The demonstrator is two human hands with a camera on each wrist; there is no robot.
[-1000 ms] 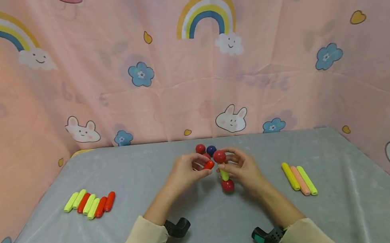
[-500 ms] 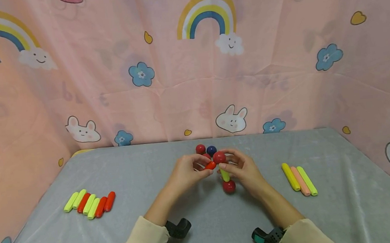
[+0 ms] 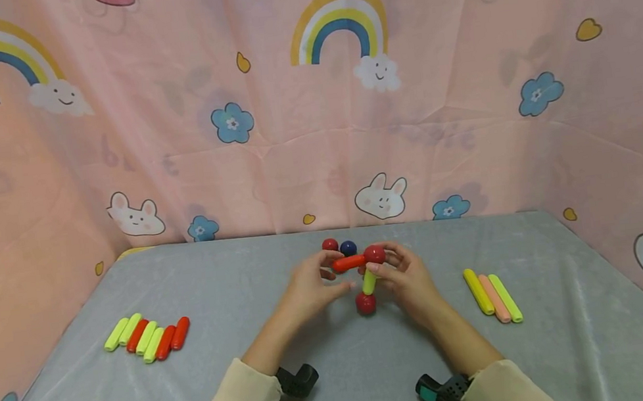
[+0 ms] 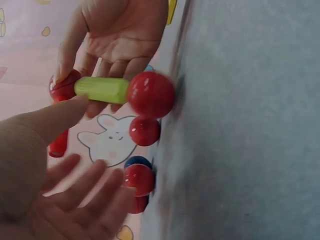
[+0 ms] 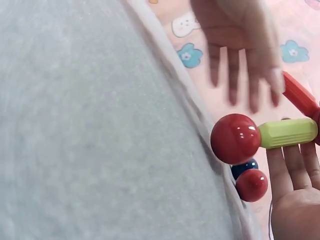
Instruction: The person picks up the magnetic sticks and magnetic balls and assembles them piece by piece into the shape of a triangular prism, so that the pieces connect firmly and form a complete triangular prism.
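A joined piece of balls and sticks is held up over the table by my right hand (image 3: 410, 276), which pinches it at the upper red ball (image 3: 374, 254). From that ball a yellow-green stick (image 3: 369, 282) runs down to a lower red ball (image 3: 366, 303). A red stick (image 3: 348, 263) juts out sideways to the left from the upper ball. Around the free end of the red stick my left hand (image 3: 310, 288) lies with fingers spread; in the left wrist view its blurred fingers (image 4: 92, 195) stand apart from the stick.
Behind the hands sit a red ball (image 3: 329, 244), a dark blue ball (image 3: 348, 248) and another, mostly hidden red ball. Several yellow-green and red sticks (image 3: 150, 337) lie at the left. Yellow, peach and yellow-green sticks (image 3: 494, 296) lie at the right. A pink curtain (image 3: 293, 164) hangs behind the table.
The red stick, earlier pinched in my left hand, now extends from the upper red ball, and the left fingers have spread off it. My right hand has turned the piece slightly.
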